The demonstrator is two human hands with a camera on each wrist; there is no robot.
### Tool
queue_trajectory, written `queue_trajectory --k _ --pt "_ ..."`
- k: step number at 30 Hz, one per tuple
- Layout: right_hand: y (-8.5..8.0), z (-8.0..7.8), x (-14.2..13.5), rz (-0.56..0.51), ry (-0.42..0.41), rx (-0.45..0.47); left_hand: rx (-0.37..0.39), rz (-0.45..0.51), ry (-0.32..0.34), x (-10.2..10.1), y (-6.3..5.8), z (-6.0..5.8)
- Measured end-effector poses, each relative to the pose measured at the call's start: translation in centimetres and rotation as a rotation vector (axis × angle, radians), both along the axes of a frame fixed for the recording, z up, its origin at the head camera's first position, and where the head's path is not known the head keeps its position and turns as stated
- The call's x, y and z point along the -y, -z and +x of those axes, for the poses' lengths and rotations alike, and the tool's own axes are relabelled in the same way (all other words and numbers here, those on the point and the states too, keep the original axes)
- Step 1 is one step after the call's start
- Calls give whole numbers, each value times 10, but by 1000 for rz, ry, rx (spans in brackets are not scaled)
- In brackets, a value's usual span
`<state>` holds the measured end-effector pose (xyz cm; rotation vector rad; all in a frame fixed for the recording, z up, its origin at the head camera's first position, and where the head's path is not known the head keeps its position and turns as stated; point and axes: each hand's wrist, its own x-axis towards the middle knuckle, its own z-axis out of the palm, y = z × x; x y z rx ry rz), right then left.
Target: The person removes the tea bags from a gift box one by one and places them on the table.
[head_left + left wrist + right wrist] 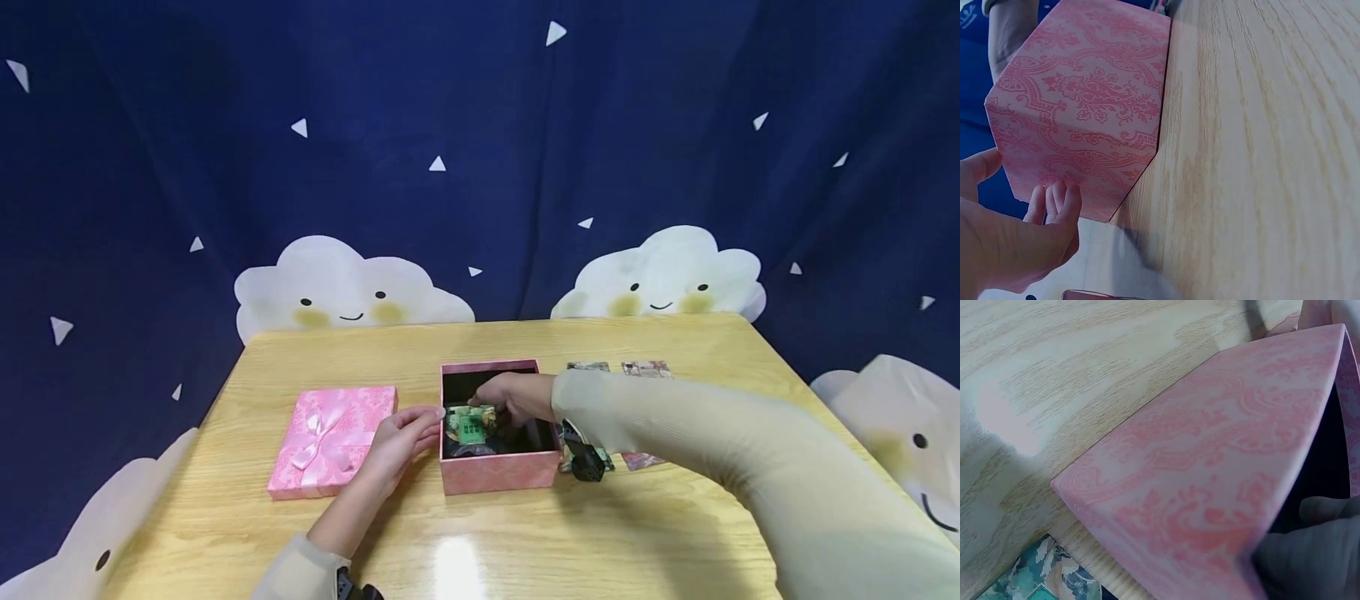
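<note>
An uncovered pink patterned gift box [498, 473] with a dark inside stands mid-table. At its left wall my left hand [405, 437] holds on, with the thumb by the rim and the other fingers against the outer side, as the left wrist view shows. My right hand [512, 397] reaches down into the box and grips a green floral packet [471, 427] with a bright green label. In the right wrist view the box's near wall [1197, 462] covers much of the inside, and the right hand [1316, 550] is partly hidden behind it.
Left of the box lies its pink lid [322, 442] with a ribbon bow. To the right, partly under the right forearm, lie several flat patterned packets, among them a reddish one [647, 368] and a green floral one [1054, 575]. A dark blue curtain hangs behind the wooden table [517, 550].
</note>
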<state>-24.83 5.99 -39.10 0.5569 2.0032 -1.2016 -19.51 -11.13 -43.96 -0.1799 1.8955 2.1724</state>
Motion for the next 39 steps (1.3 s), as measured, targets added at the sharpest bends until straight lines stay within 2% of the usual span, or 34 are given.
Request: queue_trajectory --k 7,10,12,17,19,21,23,28,30,33,36,39 --pt "-4 2 2 19 26 1 -2 1 9 1 0 0" --pt "1 -4 0 25 29 -16 -5 -10 11 2 0 0" --pt "30 -26 -7 0 14 -6 -4 -19 13 3 -1 0" --pt "129 -88 -25 -48 27 -31 3 -27 16 3 -3 0" --pt "137 -92 -24 -47 57 -54 4 -26 15 2 -3 0" --pt "132 -90 -24 -74 57 -64 3 -24 13 2 -3 -1" --pt "101 -72 -20 -60 61 -89 1 -19 10 1 -3 -1" --pt "6 -11 -10 13 44 -136 4 -11 9 0 -2 -2" --pt "-14 1 -9 13 38 -143 7 -9 8 0 -2 -2" --pt "-26 9 -10 3 38 -154 2 -8 7 2 -1 -1" --pt "-29 12 -12 15 8 -186 -4 -5 11 2 -1 -1" --pt "-30 14 -17 39 -46 -260 2 -3 14 1 -2 0"
